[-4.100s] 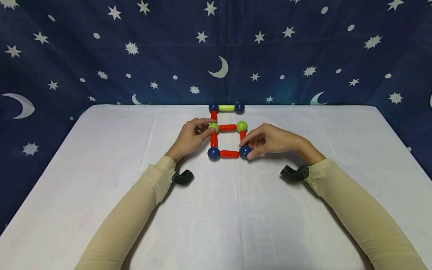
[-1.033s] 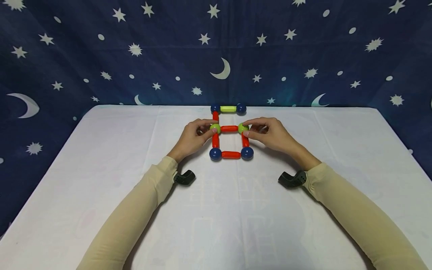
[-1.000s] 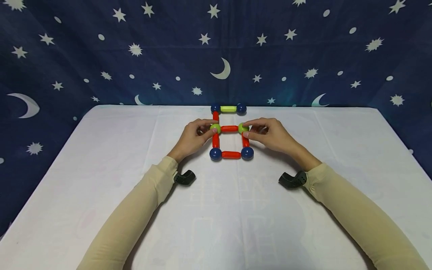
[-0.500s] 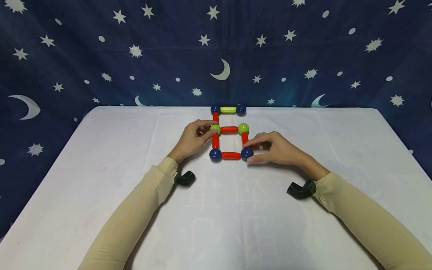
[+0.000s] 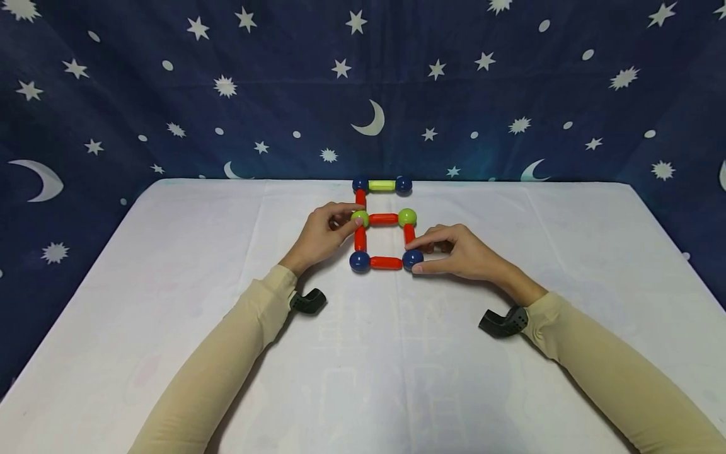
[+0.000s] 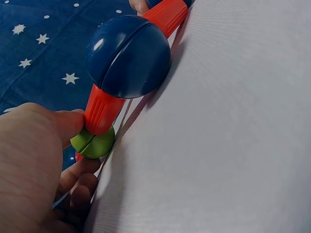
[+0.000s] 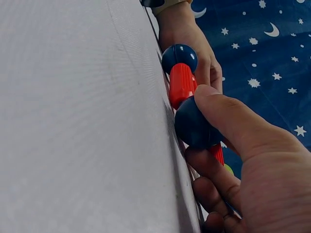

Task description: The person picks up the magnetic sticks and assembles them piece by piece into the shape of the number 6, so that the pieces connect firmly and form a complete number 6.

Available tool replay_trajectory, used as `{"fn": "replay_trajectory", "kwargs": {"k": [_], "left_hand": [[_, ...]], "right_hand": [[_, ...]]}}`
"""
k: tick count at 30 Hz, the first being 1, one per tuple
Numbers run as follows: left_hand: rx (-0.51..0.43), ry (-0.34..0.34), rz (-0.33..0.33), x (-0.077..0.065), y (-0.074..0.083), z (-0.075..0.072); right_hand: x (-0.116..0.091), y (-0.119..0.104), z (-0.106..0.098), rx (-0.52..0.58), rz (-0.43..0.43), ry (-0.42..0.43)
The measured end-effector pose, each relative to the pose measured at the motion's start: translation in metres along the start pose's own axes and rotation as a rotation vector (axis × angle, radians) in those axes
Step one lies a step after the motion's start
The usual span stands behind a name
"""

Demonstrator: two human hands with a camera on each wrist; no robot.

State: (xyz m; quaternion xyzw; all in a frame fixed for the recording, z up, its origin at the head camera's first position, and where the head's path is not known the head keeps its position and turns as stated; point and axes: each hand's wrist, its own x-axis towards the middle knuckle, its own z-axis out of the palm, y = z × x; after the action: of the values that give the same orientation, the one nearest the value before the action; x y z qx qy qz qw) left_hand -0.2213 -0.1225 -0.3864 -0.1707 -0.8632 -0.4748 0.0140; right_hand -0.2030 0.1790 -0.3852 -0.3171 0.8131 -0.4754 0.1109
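A figure of toy rods and balls lies flat on the table. Its lower part is a square of red rods, with a green ball [image 5: 407, 217] at the upper right and a blue ball [image 5: 360, 261] at the lower left. My left hand [image 5: 323, 233] pinches the green ball [image 6: 93, 144] at the square's upper left corner between thumb and fingers. With thumb and index finger my right hand [image 5: 467, 252] pinches the blue ball [image 7: 194, 124] at the lower right corner. Above the square, a red rod leads up to a yellow-green rod [image 5: 382, 186] between two blue balls.
White cloth covers the table [image 5: 363, 378]. A dark blue curtain [image 5: 283, 75] with stars and moons hangs right behind its far edge. A black curved piece [image 5: 308, 301] sits at the left wrist, and a similar black piece [image 5: 503, 322] at the right wrist.
About a second ago my right hand held the upper right green ball. It has since moved down toward me and taken the lower right blue ball. The left hand keeps its place.
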Motion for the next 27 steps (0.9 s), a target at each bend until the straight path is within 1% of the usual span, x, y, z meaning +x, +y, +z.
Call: {"fn": "replay_trajectory", "kwargs": {"k": [8, 13, 15, 16, 19, 23, 25, 27], "left_hand": [[0.021, 0.003, 0.028, 0.001, 0.001, -0.001], [0.047, 0.045, 0.073, -0.001, 0.008, -0.004], [0.057, 0.046, 0.084, -0.003, 0.011, -0.006], [0.055, 0.034, 0.088, -0.005, 0.013, -0.007], [0.0, -0.041, 0.086, -0.012, 0.016, -0.012], [-0.118, -0.196, 0.089, -0.021, 0.015, -0.018], [-0.143, -0.267, 0.097, -0.024, 0.013, -0.02], [-0.15, -0.318, 0.105, -0.026, 0.011, -0.021]], "right_hand": [[-0.001, 0.0, 0.0, 0.009, -0.011, 0.003], [-0.002, 0.001, 0.0, 0.01, -0.011, 0.001], [-0.002, 0.002, 0.0, 0.011, -0.014, 0.003], [-0.002, 0.002, 0.001, 0.011, -0.016, 0.004], [-0.002, 0.003, 0.001, 0.01, -0.016, 0.005], [-0.001, 0.003, 0.0, 0.01, -0.013, 0.003], [-0.001, 0.003, 0.0, 0.011, -0.012, 0.002], [-0.001, 0.003, 0.0, 0.011, -0.012, 0.002]]}}
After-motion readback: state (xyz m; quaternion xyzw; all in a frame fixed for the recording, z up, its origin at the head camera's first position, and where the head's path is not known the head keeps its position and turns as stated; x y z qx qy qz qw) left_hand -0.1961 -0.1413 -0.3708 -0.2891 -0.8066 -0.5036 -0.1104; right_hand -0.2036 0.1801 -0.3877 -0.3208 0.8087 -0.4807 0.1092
